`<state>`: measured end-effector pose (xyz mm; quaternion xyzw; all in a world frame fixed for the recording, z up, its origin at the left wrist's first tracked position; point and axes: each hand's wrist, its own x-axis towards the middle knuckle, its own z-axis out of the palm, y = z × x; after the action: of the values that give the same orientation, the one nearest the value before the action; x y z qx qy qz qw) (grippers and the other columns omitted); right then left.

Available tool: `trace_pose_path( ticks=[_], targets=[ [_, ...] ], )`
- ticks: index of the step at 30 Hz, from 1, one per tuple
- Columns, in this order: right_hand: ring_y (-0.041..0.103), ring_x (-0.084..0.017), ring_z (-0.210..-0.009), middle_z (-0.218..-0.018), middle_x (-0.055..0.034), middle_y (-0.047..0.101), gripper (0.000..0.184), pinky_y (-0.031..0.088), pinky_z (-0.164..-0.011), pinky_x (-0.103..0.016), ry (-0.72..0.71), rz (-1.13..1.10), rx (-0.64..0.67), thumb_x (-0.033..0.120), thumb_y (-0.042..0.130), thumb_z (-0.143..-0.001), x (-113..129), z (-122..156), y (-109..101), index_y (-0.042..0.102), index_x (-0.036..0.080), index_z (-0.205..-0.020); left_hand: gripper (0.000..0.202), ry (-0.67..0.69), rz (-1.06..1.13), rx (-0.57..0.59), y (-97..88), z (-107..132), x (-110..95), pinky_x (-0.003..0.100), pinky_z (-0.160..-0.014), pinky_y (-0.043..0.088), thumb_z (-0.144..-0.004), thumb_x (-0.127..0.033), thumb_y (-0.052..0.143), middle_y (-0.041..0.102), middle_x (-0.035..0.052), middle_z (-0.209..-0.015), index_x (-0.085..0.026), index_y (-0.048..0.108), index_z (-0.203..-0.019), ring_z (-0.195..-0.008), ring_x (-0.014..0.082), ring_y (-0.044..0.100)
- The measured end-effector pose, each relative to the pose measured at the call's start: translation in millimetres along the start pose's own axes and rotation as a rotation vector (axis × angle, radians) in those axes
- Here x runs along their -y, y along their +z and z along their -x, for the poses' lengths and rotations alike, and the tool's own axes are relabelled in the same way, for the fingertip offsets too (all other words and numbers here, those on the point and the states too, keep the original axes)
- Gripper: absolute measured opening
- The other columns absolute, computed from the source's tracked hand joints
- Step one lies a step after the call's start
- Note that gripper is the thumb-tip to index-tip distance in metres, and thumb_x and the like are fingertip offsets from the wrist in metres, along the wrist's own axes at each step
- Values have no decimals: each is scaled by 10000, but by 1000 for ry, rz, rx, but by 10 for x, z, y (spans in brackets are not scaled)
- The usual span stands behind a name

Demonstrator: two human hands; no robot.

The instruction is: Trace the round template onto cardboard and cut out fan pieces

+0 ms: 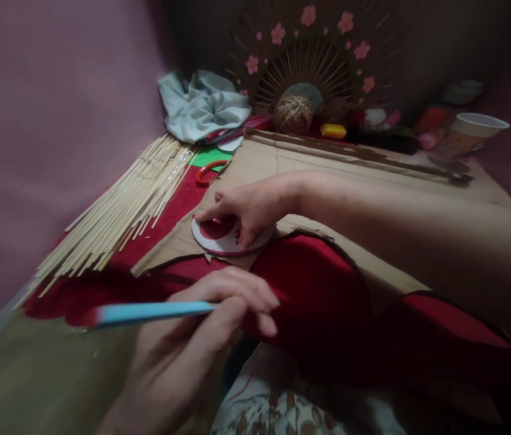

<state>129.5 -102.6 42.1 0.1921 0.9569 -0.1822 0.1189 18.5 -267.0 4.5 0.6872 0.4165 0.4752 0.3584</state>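
Between the fingers of my left hand, in the lower middle, is a light-blue pencil. Its reddish end points left, and its tip is hidden by the hand. Farther away, my right hand reaches in from the right and holds a round white disc with a red middle and a red edge. Its fingers and thumb straddle the disc, covering part of it. The disc lies on a sheet of cardboard whose near edge is cut in dark-lined curves.
Many thin bamboo sticks lie at the left on red cloth. Red-handled scissors lie partly under the cardboard. Behind are crumpled pale cloth, a twine ball, a flowered fan and a plastic cup.
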Motion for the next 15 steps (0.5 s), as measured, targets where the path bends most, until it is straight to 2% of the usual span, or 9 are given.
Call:
trace_pose_path(
  ticks=[2, 3, 5, 6, 9, 11, 13, 15],
  targets=[
    [521, -168, -977, -1175, -43, 559, 748, 405, -813, -212, 0, -23, -5, 167, 694, -681, 0, 6, 7, 389, 181, -1364, 203, -128, 270, 154, 165, -67, 42, 328, -689, 564, -881, -175, 456, 689, 92, -914, -185, 651, -938, -787, 198, 663],
    [522, -166, -965, -1165, -42, 563, 745, 407, -806, -211, -5, -41, -11, 170, 696, -675, -4, 5, 13, 400, 177, -1358, 214, -226, 387, 192, 261, -111, 57, 306, -625, 557, -883, -203, 458, 676, 105, -966, -180, 652, -972, -724, 179, 662],
    [523, -166, -955, -1159, -42, 566, 760, 409, -805, -212, -24, -79, -35, 172, 693, -666, -21, -5, 30, 392, 174, -1364, 235, -399, 555, 284, 461, -214, 64, 277, -601, 532, -869, -222, 489, 680, 78, -849, -168, 636, -1044, -616, 136, 636],
    [523, -169, -958, -1166, -44, 562, 779, 411, -803, -216, -26, -86, -42, 171, 694, -658, -32, -13, 39, 380, 178, -1371, 239, -456, 605, 289, 556, -265, 57, 274, -628, 525, -852, -216, 513, 675, 67, -820, -159, 639, -1047, -611, 126, 627],
    [526, -193, -984, -1193, -50, 536, 806, 416, -814, -242, -7, -66, -35, 193, 710, -629, -61, -39, 58, 388, 217, -1368, 246, -455, 776, 301, 767, -356, 9, 259, -663, 503, -824, -224, 545, 657, 60, -810, -148, 654, -1032, -650, 115, 599],
    [528, -210, -1014, -1225, -55, 505, 793, 415, -830, -264, 15, -56, -26, 209, 715, -619, -65, -48, 60, 412, 243, -1351, 243, -457, 826, 436, 816, -338, -22, 252, -647, 489, -824, -247, 545, 634, 51, -735, -141, 660, -1010, -621, 110, 576],
    [523, -220, -1042, -1240, -61, 491, 786, 403, -858, -278, 31, -63, -18, 204, 711, -622, -56, -48, 57, 416, 243, -1349, 238, -475, 815, 580, 784, -271, -43, 252, -637, 479, -829, -274, 533, 593, 29, -649, -142, 670, -973, -589, 107, 556],
    [516, -227, -1055, -1239, -71, 489, 790, 391, -883, -288, 42, -67, -10, 197, 711, -625, -41, -43, 53, 410, 232, -1355, 227, -502, 748, 612, 686, -190, -54, 254, -640, 472, -831, -285, 524, 559, 14, -599, -142, 675, -922, -586, 110, 551]
  ],
)
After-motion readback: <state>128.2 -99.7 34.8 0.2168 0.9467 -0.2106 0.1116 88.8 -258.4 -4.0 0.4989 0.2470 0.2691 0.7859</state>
